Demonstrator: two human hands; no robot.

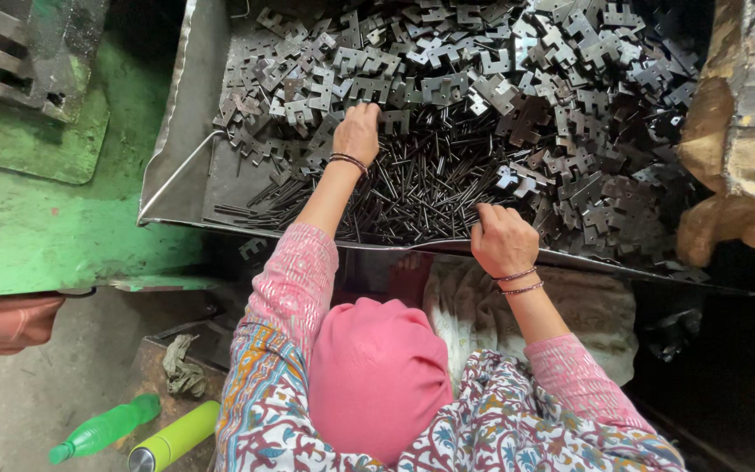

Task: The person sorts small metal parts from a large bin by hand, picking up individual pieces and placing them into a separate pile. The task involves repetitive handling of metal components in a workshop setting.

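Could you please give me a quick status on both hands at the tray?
Left hand reaching into stamped metal brackets. Right hand on thin metal rods near tray edge. Nothing blocking.

Few packages in view, no labels, signs or screens readable. Bottom left, on the floor: green plastic bottle [103, 428] lying on its side, cap end toward the lower left. Just beside it, to the right: yellow-green cylindrical flask [176, 435] w/ a dark metal top, also lying down, roughly parallel to the bottle. Right edge: torn brown cardboard box [727, 140], ragged, standing next to the metal tray [187, 114] of parts.
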